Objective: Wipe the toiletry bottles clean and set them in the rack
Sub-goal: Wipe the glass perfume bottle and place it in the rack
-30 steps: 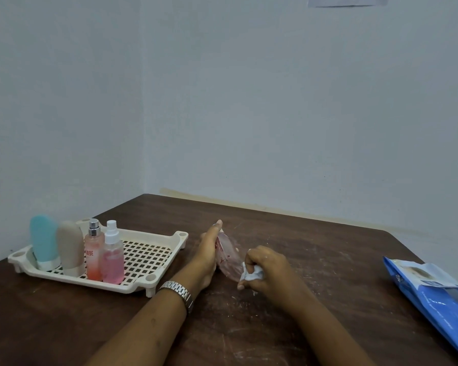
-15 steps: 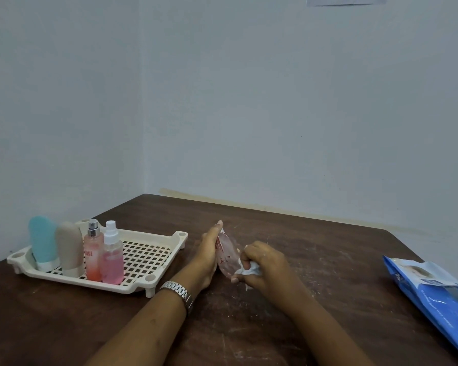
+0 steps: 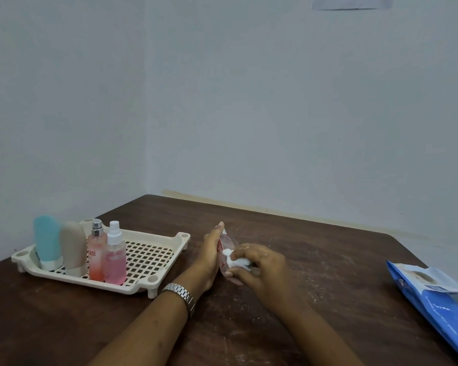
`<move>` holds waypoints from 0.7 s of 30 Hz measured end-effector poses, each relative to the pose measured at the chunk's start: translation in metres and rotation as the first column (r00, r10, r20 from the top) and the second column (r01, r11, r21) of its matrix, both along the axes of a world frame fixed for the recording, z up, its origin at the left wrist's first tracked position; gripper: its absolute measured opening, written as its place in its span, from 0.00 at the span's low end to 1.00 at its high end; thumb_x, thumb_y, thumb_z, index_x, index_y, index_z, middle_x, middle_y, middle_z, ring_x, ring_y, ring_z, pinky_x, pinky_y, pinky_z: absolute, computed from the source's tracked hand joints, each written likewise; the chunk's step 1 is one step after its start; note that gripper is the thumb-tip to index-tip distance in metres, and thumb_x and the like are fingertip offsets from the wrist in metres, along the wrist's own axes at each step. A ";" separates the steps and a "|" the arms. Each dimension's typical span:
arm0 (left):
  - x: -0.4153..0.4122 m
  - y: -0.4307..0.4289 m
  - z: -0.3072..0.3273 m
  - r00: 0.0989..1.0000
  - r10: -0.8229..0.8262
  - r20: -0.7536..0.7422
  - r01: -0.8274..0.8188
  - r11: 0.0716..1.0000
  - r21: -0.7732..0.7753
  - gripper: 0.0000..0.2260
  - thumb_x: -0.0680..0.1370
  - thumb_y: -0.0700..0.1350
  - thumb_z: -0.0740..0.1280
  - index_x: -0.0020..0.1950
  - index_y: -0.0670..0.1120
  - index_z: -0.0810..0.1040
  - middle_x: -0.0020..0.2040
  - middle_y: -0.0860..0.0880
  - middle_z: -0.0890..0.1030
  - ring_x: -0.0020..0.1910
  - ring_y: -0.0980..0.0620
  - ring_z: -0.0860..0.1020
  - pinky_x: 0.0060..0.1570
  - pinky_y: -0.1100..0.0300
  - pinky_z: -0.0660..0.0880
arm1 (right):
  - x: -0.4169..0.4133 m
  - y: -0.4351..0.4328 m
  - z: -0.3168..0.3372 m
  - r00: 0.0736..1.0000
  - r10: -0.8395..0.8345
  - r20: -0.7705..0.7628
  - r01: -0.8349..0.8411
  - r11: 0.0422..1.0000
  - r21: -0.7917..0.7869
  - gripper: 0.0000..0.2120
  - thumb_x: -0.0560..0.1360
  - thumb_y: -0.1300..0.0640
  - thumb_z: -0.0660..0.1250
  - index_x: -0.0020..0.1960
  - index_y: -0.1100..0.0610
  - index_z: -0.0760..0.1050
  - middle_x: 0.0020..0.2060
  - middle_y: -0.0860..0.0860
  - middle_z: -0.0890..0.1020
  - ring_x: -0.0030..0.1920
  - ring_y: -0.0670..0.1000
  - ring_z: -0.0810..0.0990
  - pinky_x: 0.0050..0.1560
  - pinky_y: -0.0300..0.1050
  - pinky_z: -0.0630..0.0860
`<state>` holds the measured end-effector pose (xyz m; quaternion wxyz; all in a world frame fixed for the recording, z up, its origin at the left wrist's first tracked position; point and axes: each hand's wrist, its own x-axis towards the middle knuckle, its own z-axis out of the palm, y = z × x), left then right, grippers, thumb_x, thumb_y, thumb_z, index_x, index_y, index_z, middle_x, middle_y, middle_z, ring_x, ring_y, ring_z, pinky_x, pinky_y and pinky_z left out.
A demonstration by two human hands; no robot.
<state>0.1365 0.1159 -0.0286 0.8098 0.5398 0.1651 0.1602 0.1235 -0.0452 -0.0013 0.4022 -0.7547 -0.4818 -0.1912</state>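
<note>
Dark scuffed wooden table (image 3: 328, 260) in a corner of plain pale grey-blue walls (image 3: 275, 101)

The left hand (image 3: 209, 256) holds a tilted clear bottle (image 3: 227, 243); the right hand (image 3: 261, 269) pinches a white wipe (image 3: 236, 261) against its side.
</note>
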 end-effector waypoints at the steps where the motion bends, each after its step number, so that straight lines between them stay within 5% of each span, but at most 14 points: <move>1: 0.000 0.000 0.000 1.000 -0.001 0.004 0.001 1.000 -0.002 0.45 0.59 0.69 0.70 0.63 0.37 0.73 0.51 0.40 0.81 0.49 0.42 0.81 0.46 0.52 0.77 | -0.001 0.001 0.000 1.000 0.004 0.007 -0.004 1.000 0.001 0.13 0.69 0.52 0.74 0.52 0.54 0.82 0.51 0.44 0.80 0.52 0.39 0.76 0.51 0.27 0.70; 4: 0.001 0.000 -0.001 1.000 -0.014 0.017 0.014 1.000 0.001 0.46 0.58 0.70 0.71 0.65 0.39 0.72 0.56 0.37 0.81 0.53 0.40 0.81 0.54 0.47 0.78 | 0.001 0.001 -0.001 1.000 0.012 -0.009 -0.012 1.000 -0.022 0.15 0.72 0.52 0.71 0.57 0.54 0.80 0.58 0.47 0.79 0.58 0.40 0.74 0.56 0.28 0.67; 8: -0.011 -0.006 0.005 0.997 -0.081 0.019 0.080 0.996 0.036 0.36 0.71 0.67 0.65 0.63 0.37 0.72 0.50 0.39 0.82 0.46 0.43 0.81 0.44 0.53 0.76 | 0.008 -0.002 -0.003 0.997 0.030 -0.068 -0.035 0.997 -0.071 0.15 0.77 0.57 0.64 0.64 0.55 0.75 0.61 0.42 0.72 0.62 0.37 0.69 0.60 0.25 0.64; 13: -0.026 -0.039 0.016 0.961 -0.255 0.104 0.248 0.966 0.076 0.25 0.78 0.57 0.60 0.62 0.36 0.70 0.42 0.40 0.80 0.39 0.45 0.80 0.39 0.55 0.78 | 0.030 -0.015 -0.010 0.979 -0.112 -0.170 0.095 0.990 -0.106 0.17 0.79 0.61 0.59 0.68 0.57 0.69 0.67 0.50 0.72 0.66 0.43 0.68 0.62 0.26 0.61; 21: -0.029 -0.049 0.019 0.971 -0.159 0.178 0.149 0.986 0.069 0.16 0.81 0.51 0.59 0.61 0.40 0.68 0.40 0.41 0.81 0.39 0.45 0.80 0.41 0.53 0.78 | 0.027 -0.012 -0.007 0.981 -0.148 -0.129 0.148 0.989 -0.005 0.14 0.78 0.61 0.61 0.63 0.58 0.75 0.59 0.50 0.79 0.56 0.41 0.75 0.50 0.17 0.63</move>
